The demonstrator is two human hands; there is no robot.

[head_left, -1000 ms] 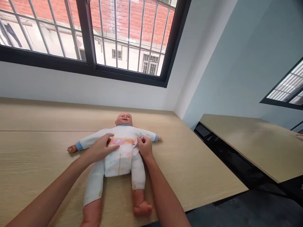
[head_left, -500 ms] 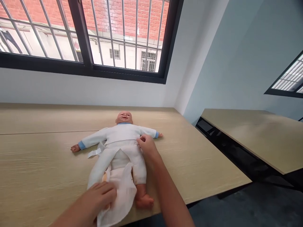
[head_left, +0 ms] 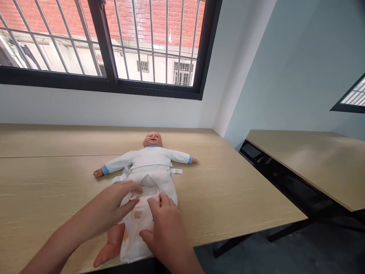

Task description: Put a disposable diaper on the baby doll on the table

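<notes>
A baby doll (head_left: 151,158) lies on its back, arms spread, in a white top with blue cuffs and white leggings. Between its legs the front part of a white diaper (head_left: 138,243) is laid down toward the table's near edge. White diaper tabs stick out at the waist, a left tab (head_left: 119,178) and a right tab (head_left: 176,171). My left hand (head_left: 122,201) is over the doll's left-side leg at the diaper, thumb and fingers apart. My right hand (head_left: 165,224) rests on the diaper's right side, thumb spread from the fingers. Its fingertips touch the diaper.
The doll lies on a light wooden table (head_left: 222,194) below a barred window (head_left: 154,87). Another wooden table (head_left: 308,163) with a black frame stands to the right, across a gap.
My right hand has come down from the doll's waist to the diaper, and the right tab now sticks out. My left hand has moved up. The diaper front lies flatter.
</notes>
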